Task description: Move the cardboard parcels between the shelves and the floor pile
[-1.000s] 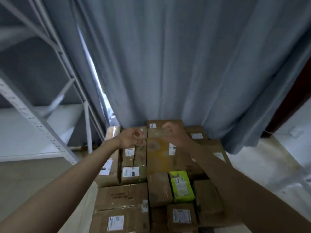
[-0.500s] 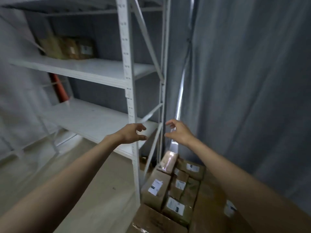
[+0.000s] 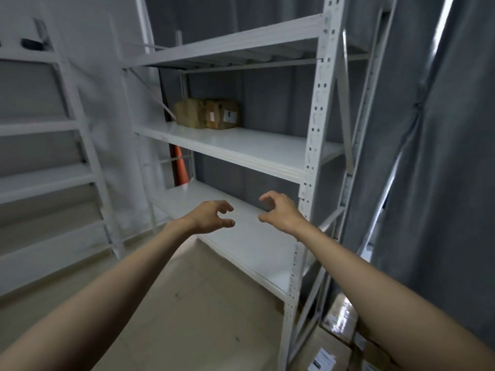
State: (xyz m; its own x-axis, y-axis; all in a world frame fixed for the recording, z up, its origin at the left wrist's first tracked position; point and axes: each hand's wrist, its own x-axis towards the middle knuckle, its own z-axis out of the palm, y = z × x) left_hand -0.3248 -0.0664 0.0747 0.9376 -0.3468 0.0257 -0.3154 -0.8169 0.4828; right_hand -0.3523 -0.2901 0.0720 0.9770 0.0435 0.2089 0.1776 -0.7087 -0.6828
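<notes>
Both my hands are stretched out in front of a white metal shelf unit [image 3: 312, 145], and neither holds anything. My left hand [image 3: 210, 216] and my right hand [image 3: 281, 211] hang in the air over the lower shelf board [image 3: 254, 245], fingers loosely curled, a hand's width apart. Two or three cardboard parcels [image 3: 207, 113] stand at the back left of the middle shelf [image 3: 241, 147]. The edge of the floor pile of parcels [image 3: 330, 352] shows at the bottom right, behind the shelf post.
A second white shelf unit [image 3: 53, 172] stands at the left. An orange cone-shaped object [image 3: 180, 167] leans behind the shelves. Grey curtain [image 3: 442, 156] hangs at the right. Beige floor [image 3: 187, 303] lies below my arms.
My view swung left from the floor pile to the shelves. Both hands let go of the parcel they touched on the pile and now hover over the lower shelf, holding nothing.
</notes>
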